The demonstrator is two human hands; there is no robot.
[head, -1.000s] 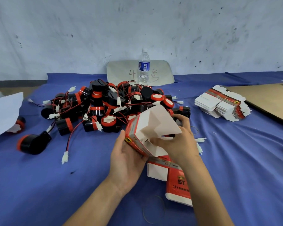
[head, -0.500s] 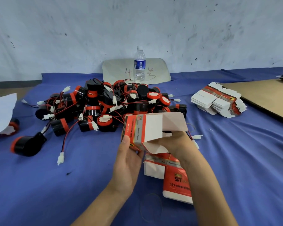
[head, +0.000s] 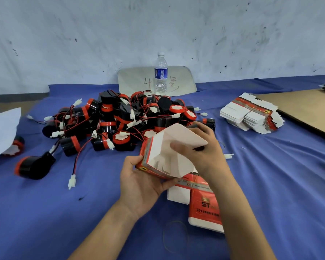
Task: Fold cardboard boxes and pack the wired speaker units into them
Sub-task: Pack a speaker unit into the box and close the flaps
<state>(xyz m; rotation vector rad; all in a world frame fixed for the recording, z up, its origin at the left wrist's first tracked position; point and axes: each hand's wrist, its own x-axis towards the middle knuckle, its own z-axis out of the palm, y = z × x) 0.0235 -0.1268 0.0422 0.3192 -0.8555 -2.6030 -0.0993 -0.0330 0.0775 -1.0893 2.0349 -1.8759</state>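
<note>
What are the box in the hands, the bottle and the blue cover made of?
Box: thin card, matt white inside, red print outside; it bends along creases. Bottle: clear plastic, probably; you see through it. Cover: looks like matt cloth; it lies in soft wrinkles.

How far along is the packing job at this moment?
Done: nothing packed shows. In hand: the left hand and right hand hold one box, its flaps open, half folded. Left: the pile of speaker units lies unpacked, and the stack of flat boxes waits unfolded.
</note>
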